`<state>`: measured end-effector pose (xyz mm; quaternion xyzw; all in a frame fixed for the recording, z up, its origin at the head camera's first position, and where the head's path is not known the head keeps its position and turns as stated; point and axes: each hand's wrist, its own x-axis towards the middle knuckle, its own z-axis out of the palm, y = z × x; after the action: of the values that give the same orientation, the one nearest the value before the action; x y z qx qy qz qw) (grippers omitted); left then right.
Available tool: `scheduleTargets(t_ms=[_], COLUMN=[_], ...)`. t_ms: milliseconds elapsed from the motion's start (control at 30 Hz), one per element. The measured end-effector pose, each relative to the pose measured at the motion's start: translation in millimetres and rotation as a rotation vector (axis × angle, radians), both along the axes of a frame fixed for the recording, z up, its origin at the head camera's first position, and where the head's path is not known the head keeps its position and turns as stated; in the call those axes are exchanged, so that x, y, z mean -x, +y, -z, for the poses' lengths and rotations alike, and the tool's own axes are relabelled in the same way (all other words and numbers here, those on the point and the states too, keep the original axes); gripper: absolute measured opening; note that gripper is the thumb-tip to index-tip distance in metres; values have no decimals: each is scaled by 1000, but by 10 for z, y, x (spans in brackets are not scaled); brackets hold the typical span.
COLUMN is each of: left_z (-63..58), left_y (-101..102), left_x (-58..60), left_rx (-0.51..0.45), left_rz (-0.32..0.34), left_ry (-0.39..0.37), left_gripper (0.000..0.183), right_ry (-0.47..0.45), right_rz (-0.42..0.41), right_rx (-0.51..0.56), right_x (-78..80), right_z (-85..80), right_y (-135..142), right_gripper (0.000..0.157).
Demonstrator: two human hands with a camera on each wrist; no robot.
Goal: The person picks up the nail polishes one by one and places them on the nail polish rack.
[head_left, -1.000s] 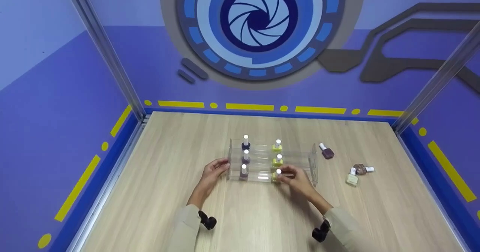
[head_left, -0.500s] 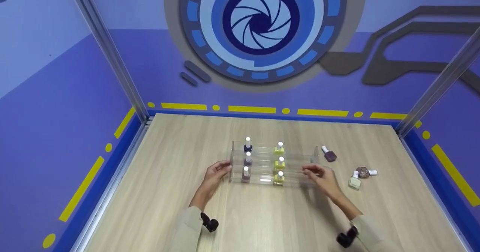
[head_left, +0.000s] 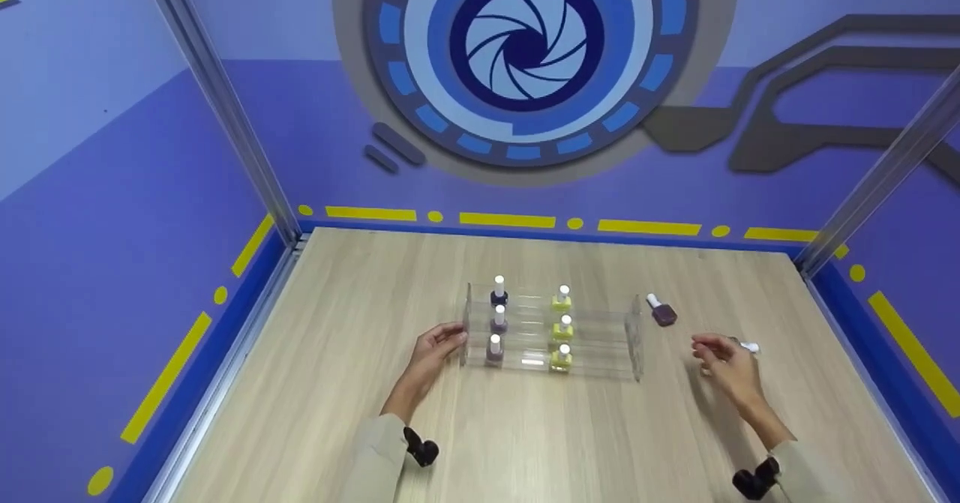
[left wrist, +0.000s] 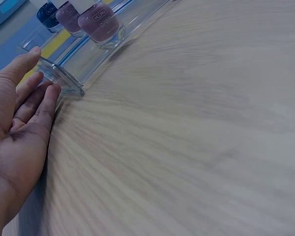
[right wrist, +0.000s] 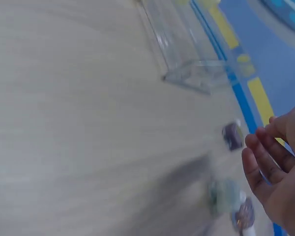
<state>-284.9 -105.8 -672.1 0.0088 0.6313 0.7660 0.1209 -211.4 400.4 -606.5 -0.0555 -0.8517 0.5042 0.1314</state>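
A clear stepped display rack [head_left: 600,345] stands on the table. Dark to mauve nail polish bottles [head_left: 495,351] line its left part, one per tier, and yellow nail polish bottles [head_left: 561,359] its middle. My left hand [head_left: 431,357] rests at the rack's left end panel; in the left wrist view the thumb touches its edge, fingers loosely extended. Empty, my right hand [head_left: 731,372] hovers with relaxed fingers over a pale nail polish bottle [right wrist: 225,196] and a glitter nail polish bottle [right wrist: 245,215], largely hiding both in the head view.
A plum nail polish bottle [head_left: 664,314] lies right of the rack, its white cap pointing to the back. The wooden table [head_left: 540,443] is bounded by patterned walls [head_left: 420,181] at the back and both sides.
My right hand has let go of the front yellow nail polish bottle, which stands on the lowest tier, and has moved right past the rack. My left hand stays at the rack's left end.
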Motion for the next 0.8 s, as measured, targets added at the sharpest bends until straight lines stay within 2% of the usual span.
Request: scheduleTargets(t_ms=[167, 233, 433, 633, 800], left_z=[4, 2, 5, 0, -4], left_y=[4, 5, 3, 5, 3], left_x=[-5, -3, 7, -6, -17], left_rx=[2, 4, 10, 17, 22], left_rz=[-2, -8, -21, -23, -9], left_ry=[-4, -8, -5, -6, 4], left_gripper=[46, 45, 45, 47, 48], right_ry=[-83, -130, -219, -238, -274], right_rz=[199, 244, 247, 262, 282], right_rx=[-113, -122, -116, -190, -229], right_x=[-74, -97, -97, -74, -34], right_z=[62, 79, 163, 232, 210], right_y=[219, 268, 307, 276, 247], right_gripper=[20, 22, 29, 33, 40])
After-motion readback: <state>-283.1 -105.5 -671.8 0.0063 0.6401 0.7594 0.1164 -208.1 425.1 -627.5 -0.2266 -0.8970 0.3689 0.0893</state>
